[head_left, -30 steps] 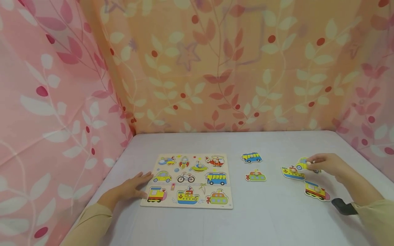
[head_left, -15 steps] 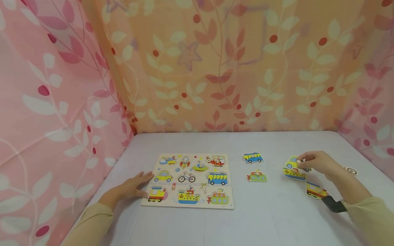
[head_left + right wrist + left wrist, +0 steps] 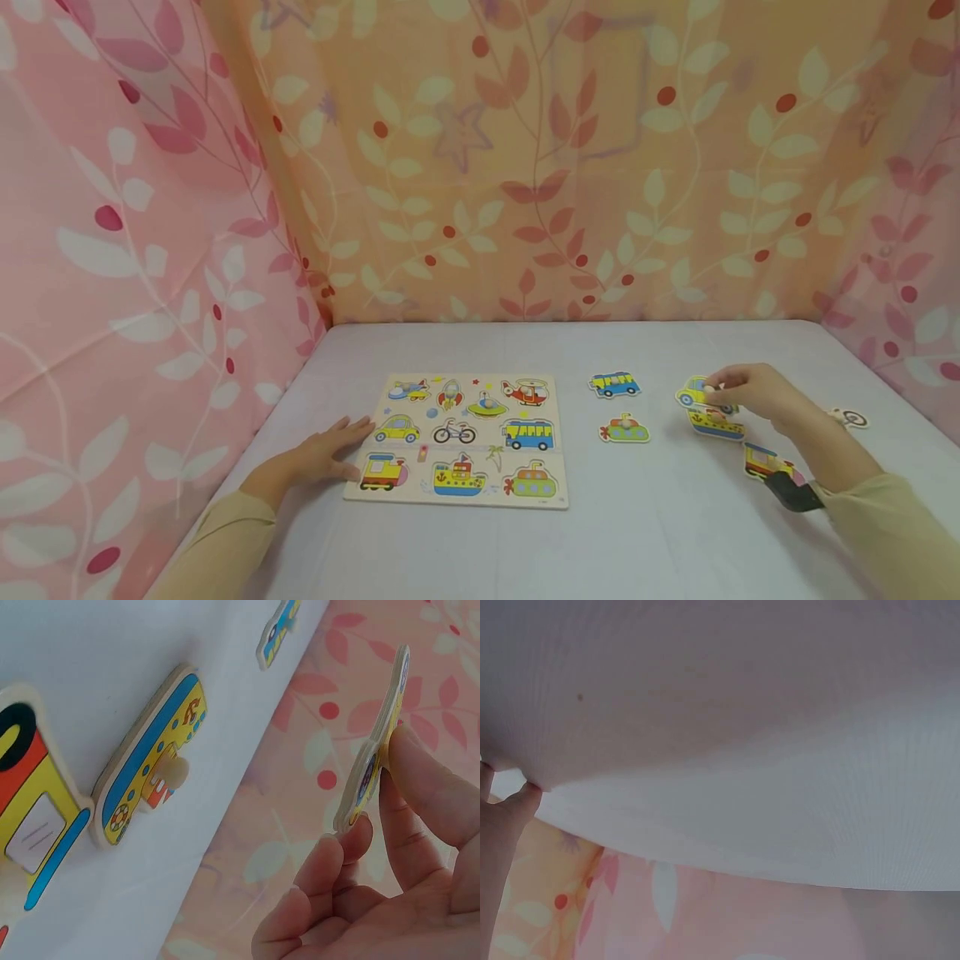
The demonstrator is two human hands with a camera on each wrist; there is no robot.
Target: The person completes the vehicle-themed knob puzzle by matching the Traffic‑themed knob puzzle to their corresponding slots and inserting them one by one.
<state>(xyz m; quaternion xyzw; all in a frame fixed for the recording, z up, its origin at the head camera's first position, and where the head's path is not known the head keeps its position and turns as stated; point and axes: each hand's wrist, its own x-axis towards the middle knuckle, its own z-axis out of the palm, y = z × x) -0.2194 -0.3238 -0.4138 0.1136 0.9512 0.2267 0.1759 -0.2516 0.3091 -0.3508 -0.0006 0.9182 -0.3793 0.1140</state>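
Observation:
My right hand (image 3: 761,400) pinches the knob of a yellow-and-blue car puzzle piece (image 3: 692,393). In the right wrist view the car piece (image 3: 367,780) is raised off the table, edge-on, between thumb and fingers. Just beneath it in the head view lies a boat piece (image 3: 716,425), partly covered. A train piece (image 3: 761,461) sits under the forearm, partly hidden by a black wrist strap. My left hand (image 3: 322,454) rests with extended fingers at the left edge of the wooden puzzle board (image 3: 408,497). The plane, rocket, saucer and helicopter on it show knobs.
A bus piece (image 3: 615,384) and a submarine piece (image 3: 626,428) lie right of the board. Behind the right forearm a bicycle piece (image 3: 851,417) is partly visible. Flowered curtains (image 3: 540,167) close off the back and sides of the white table (image 3: 585,550).
The right hand has carried the car piece leftward, from beyond the boat piece to above its left part. The bicycle piece has come into sight. The left hand stays put.

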